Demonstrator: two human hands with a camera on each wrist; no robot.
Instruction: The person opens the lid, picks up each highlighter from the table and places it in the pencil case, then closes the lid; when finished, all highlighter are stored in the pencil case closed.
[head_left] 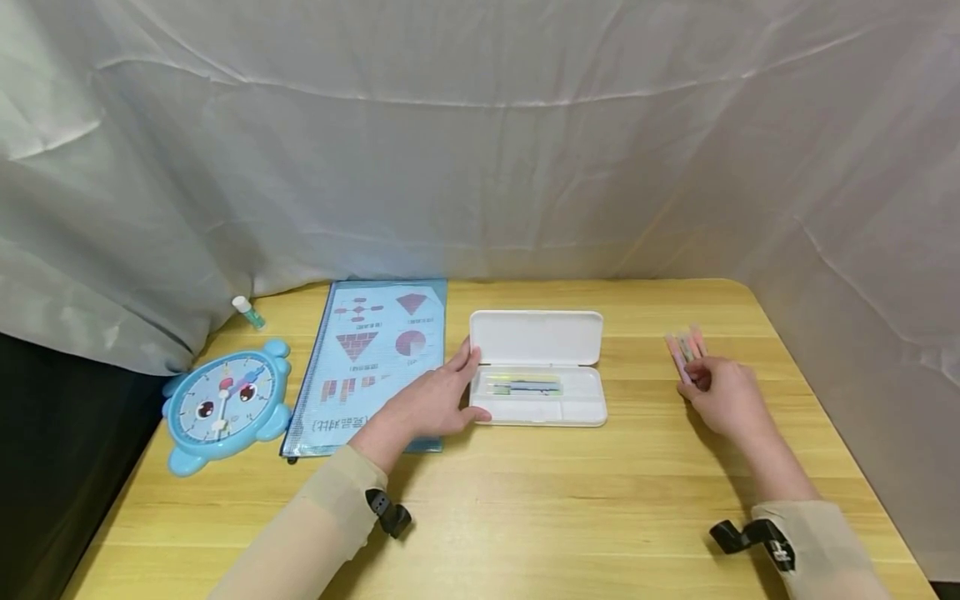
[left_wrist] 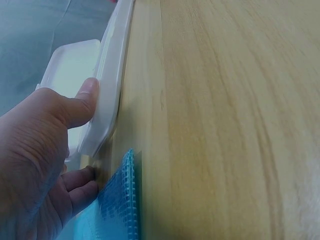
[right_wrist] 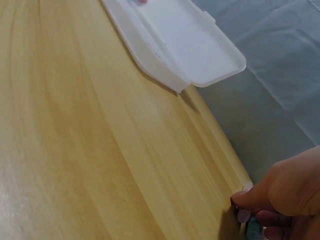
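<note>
A white pencil case [head_left: 517, 410] lies with its lid [head_left: 536, 337] folded back; several slim pens [head_left: 525, 387] are in its rear compartment. My left hand [head_left: 431, 400] holds the left end of the case, and in the left wrist view its thumb [left_wrist: 87, 97] presses the front wall. Off to the right, my right hand [head_left: 723, 398] pinches several pastel pens [head_left: 677, 358], their far ends fanned out past the fingers. The right wrist view shows the rounded pen ends [right_wrist: 243, 216] just under the thumb.
Left of the case lies a blue mesh zip folder [head_left: 315, 417] with printed charts; its edge is close under my left hand. Farther left are a blue animal-shaped toy clock [head_left: 225, 404] and a small glue stick [head_left: 248, 312]. Grey cloth [head_left: 525, 183] hangs behind the wooden table [head_left: 570, 517].
</note>
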